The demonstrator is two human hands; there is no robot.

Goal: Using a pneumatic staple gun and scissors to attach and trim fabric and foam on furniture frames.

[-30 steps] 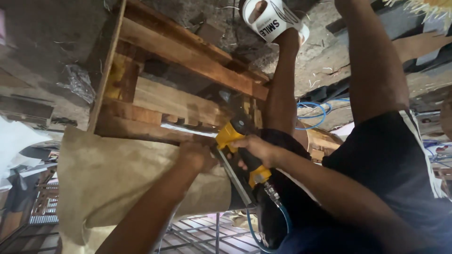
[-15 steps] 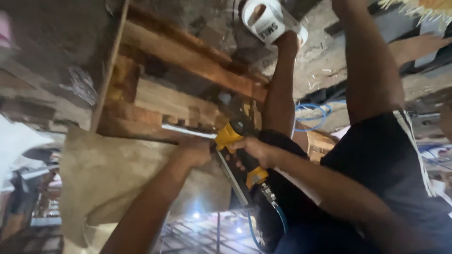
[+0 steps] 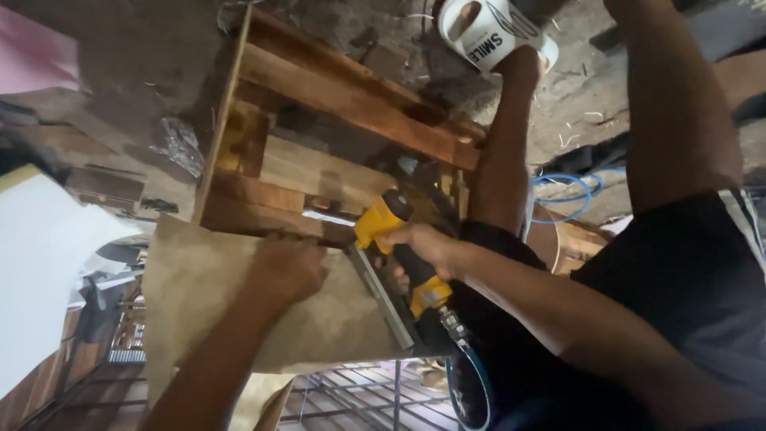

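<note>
A wooden frame (image 3: 319,120) lies on the dirt floor (image 3: 120,72), and a tan board (image 3: 207,311) lies against its near side. The person's left hand (image 3: 287,267) is pressed down on the board where it meets the frame, fingers curled over the edge. The right hand (image 3: 423,243) is wrapped tight around a yellow nail gun (image 3: 391,239), whose tip touches the frame. A blue hose (image 3: 471,383) hangs from the gun. It looks like the board is being nailed on. The next shot needs the board held flat and the tip kept square.
</note>
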